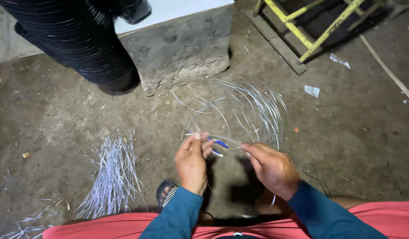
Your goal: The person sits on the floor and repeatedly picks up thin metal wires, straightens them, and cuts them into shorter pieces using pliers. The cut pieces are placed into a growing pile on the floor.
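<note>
Here, thin wire [226, 138] in both grips, left hand [192, 163] and right hand [271, 167], blue-handled pliers [218, 147] too.

Thin shiny metal wire [253, 110] lies coiled on a rough, matt concrete floor [355, 132].

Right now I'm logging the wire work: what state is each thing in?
Left hand: fingers closed on blue-handled pliers and wire.
Right hand: fingers pinching the wire.
Blue-handled pliers: held, handles apart.
Wire: stretched between both hands.
Wire coil: loose, lying on the ground.
Cut wire pieces: piled on the ground.
Yellow frame: lying on the ground.
</note>
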